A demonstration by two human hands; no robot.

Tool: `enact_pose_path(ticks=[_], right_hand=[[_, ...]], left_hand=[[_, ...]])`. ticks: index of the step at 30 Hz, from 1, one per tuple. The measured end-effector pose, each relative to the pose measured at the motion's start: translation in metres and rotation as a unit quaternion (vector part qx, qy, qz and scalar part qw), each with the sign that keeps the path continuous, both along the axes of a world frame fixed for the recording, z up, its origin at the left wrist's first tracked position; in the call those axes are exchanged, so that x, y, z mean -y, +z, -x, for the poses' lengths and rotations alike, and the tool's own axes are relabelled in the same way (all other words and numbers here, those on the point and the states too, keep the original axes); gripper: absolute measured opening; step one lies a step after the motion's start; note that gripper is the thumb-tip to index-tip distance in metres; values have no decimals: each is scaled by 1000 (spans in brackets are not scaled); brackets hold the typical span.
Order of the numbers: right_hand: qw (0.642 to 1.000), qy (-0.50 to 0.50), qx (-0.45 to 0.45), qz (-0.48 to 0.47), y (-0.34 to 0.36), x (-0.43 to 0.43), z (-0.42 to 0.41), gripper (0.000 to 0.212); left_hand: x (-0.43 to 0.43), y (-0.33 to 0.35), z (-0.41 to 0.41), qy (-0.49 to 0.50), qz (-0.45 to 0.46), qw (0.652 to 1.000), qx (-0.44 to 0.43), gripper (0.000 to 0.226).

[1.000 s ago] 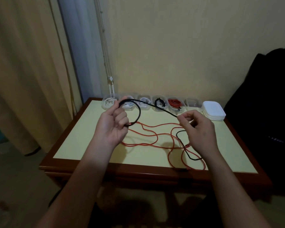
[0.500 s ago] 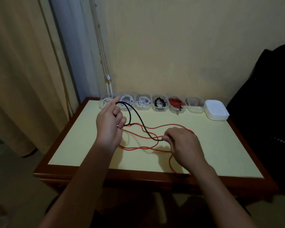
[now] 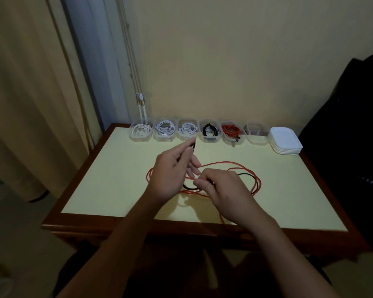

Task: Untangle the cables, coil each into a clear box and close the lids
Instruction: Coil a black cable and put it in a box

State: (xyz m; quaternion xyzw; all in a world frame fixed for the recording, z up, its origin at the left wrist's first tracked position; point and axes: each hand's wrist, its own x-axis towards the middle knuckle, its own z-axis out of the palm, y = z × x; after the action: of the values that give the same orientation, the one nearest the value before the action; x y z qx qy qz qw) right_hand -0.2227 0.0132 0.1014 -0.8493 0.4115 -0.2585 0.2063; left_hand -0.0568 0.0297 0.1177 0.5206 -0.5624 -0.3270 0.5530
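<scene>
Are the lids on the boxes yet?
No, the white lids sit stacked beside the row of open clear boxes.

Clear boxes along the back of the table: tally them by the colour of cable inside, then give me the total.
White-cable boxes: 3
Black-cable box: 1
Red-cable box: 1
Box with no cable visible: 1
Total: 6

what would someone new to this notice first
The left hand holds up a black cable while the right hand pinches it lower down, above a loose red cable sprawled on the table. Along the far edge sits a row of clear boxes, five holding coiled cables, with a stack of white lids at its right end.
</scene>
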Motion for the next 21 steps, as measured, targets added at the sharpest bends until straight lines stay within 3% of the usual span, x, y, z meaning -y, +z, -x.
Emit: enact_pose_path(ticks=[8, 14, 18, 21], right_hand=[[991, 7, 117, -61, 33, 1, 14, 14], [997, -12, 72, 0, 36, 21, 13, 21], [997, -16, 59, -48, 22, 26, 22, 20], [997, -26, -10, -76, -9, 27, 39, 19]], left_hand=[[3, -4, -4, -58, -75, 995, -20, 37], [15, -9, -2, -44, -74, 996, 7, 38], [23, -13, -7, 6, -44, 998, 42, 37], [24, -21, -12, 67, -6, 992, 105, 37]])
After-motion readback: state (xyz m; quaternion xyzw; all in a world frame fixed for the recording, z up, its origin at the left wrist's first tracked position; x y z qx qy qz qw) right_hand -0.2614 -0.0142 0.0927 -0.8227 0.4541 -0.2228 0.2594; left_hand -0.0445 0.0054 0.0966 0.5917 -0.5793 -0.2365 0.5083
